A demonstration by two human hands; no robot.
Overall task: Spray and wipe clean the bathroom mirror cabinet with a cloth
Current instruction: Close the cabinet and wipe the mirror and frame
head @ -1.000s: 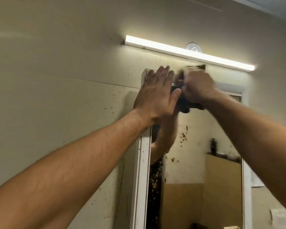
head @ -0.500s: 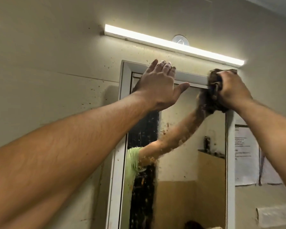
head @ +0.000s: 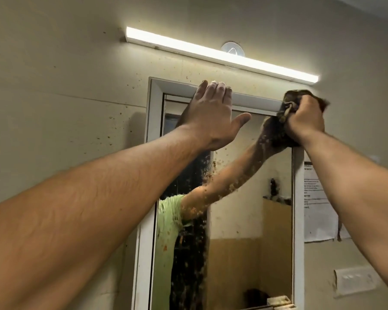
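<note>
A: Left hand (head: pixel 211 117) is flat, fingers straight, on the white-framed mirror cabinet's (head: pixel 255 101) top rail. Right hand (head: pixel 305 119) clenches a crumpled dark brown cloth (head: pixel 288 101) at its top right corner.

B: That soiled cloth could smear grime along the frame.

The left hand (head: pixel 211 117) lies flat, fingers straight, on the top rail of the white mirror cabinet (head: pixel 152 113). The right hand (head: pixel 305 119) grips a dark cloth (head: pixel 300 93) against the cabinet's top right corner. Brown specks dot the glass and the wall (head: pixel 65 97). A lit light bar (head: pixel 222 55) sits above, and a paper notice (head: pixel 318 204) hangs to the right.
</note>
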